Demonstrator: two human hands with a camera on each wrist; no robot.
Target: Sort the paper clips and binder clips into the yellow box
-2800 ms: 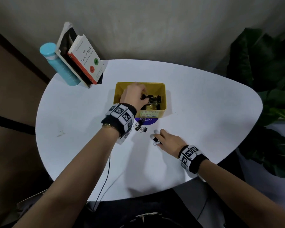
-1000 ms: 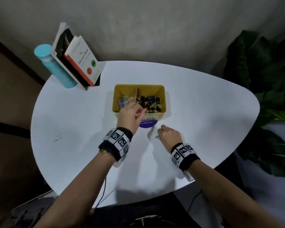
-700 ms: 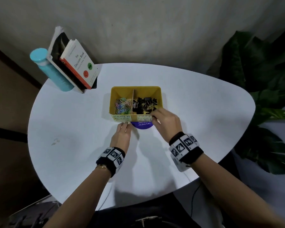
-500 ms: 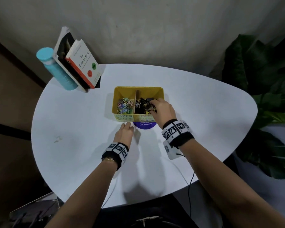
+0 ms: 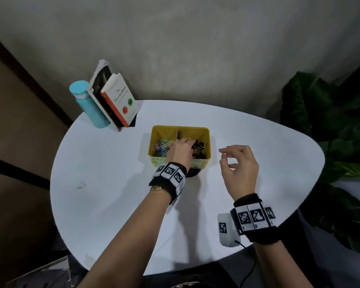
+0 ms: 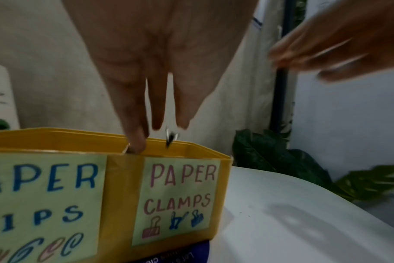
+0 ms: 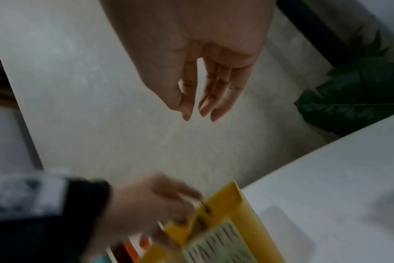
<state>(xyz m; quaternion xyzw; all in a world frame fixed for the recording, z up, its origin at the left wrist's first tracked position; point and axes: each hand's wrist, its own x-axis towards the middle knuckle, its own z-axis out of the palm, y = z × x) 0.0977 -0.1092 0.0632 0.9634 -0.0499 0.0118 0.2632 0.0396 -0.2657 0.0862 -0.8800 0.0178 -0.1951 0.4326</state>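
Sitting on the white desk (image 5: 112, 183), the yellow box (image 5: 207, 140) has two labelled halves: coloured paper clips (image 5: 162, 144) left, black binder clips (image 5: 200, 145) right; left hand (image 5: 180, 151) grip pinches one, right hand (image 5: 239, 165) loose, empty.

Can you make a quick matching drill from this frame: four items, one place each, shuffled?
Items:
1. paper clips
2. binder clips
3. bottle
4. right hand

Places:
A. far left of the table, beside the books
B. yellow box, left compartment
C. above the table, right of the box, holding nothing
D. yellow box, right compartment

Pairs: 1-B, 2-D, 3-A, 4-C
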